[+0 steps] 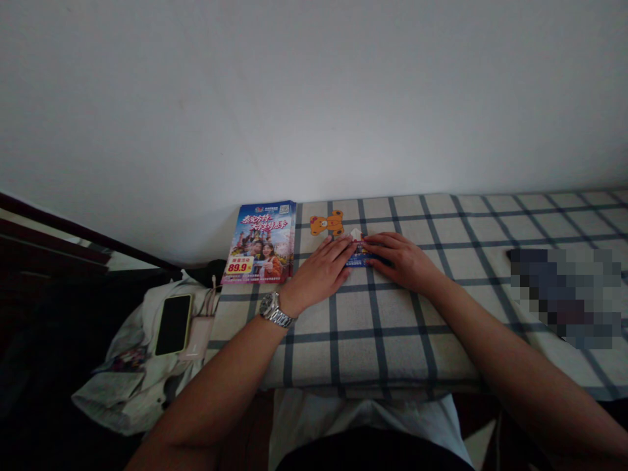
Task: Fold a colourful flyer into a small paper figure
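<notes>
A folded, printed leaflet (362, 261), blue with a white peak at its far end, lies on the checked tablecloth (402, 353). My left hand (321, 269) rests on its left side, palm down with the fingers stretched out. From the right, my right hand (401, 260) lies on the same leaflet, its fingers extended and slightly apart. The fingers cover much of the paper, so its full shape is hidden. To the left of my left hand is a stack of colourful flyers (260, 242) with a large printed price.
An orange bear picture (326, 224) lies beyond my left hand. At the left, a phone (173, 324) and a pale pink device (196, 339) rest on white cloth (127, 392). A blurred-out dark item (554, 288) lies at the right. The wall (314, 98) borders the table's far edge.
</notes>
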A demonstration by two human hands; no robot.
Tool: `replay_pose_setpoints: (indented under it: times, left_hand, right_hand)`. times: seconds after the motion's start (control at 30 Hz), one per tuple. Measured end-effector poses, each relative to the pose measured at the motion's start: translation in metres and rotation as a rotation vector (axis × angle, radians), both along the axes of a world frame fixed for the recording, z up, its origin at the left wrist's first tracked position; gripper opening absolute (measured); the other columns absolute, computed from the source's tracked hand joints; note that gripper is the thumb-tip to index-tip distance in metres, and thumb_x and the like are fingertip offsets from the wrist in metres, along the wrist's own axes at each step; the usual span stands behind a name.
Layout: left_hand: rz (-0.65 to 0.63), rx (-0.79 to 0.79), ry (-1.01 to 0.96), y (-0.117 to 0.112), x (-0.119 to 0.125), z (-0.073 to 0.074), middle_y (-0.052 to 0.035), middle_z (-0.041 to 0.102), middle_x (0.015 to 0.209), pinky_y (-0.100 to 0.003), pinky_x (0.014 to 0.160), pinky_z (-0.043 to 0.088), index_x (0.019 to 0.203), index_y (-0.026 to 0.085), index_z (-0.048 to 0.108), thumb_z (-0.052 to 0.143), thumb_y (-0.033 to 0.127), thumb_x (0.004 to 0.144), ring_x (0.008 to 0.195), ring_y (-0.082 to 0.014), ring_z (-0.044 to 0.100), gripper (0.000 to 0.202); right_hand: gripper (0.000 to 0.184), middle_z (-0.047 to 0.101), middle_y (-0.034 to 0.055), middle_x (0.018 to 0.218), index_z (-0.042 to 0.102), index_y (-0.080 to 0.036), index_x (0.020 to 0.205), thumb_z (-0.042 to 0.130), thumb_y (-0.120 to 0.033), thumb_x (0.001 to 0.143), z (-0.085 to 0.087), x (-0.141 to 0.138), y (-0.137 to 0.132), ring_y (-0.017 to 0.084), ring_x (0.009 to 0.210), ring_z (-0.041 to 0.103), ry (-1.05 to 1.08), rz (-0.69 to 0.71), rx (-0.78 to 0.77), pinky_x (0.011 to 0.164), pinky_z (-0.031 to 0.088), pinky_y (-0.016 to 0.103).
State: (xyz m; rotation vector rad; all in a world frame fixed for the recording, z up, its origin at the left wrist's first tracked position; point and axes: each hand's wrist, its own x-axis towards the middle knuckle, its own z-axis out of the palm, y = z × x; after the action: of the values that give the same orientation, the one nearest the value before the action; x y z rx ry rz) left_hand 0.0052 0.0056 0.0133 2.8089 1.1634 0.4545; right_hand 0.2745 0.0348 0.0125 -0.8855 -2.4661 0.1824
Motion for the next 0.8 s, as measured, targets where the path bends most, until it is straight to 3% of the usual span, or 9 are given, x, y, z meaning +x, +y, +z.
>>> replay_pose_setpoints:
  times: [0.37, 0.8]
  left_hand:
    - [0.037, 0.009, -0.026, -0.0034, 0.0021, 0.0003, -0.0164, 0.043, 0.167, -0.053, 0.135, 0.023, 0.162, 0.016, 0.035, 0.047, 0.040, 0.112, 0.159, -0.0277, 0.036, 0.057]
    - [0.031, 0.015, -0.015, -0.0054, 0.0030, 0.0009, -0.0178, 0.042, 0.166, -0.055, 0.135, 0.023, 0.163, 0.015, 0.033, 0.045, 0.035, 0.112, 0.159, -0.0296, 0.036, 0.056]
  right_hand:
    - [0.052, 0.061, 0.0098, 0.156, 0.058, -0.026, 0.154, 0.063, -0.037, 0.104, -0.0019, -0.0022, -0.0021, 0.034, 0.146, 0.055, -0.047, -0.015, -0.012, 0.122, 0.048, 0.060]
    - [0.055, 0.060, 0.0110, 0.157, 0.054, -0.025, 0.157, 0.063, -0.037, 0.104, -0.0017, -0.0018, -0.0019, 0.033, 0.146, 0.055, -0.071, 0.022, -0.024, 0.123, 0.046, 0.060]
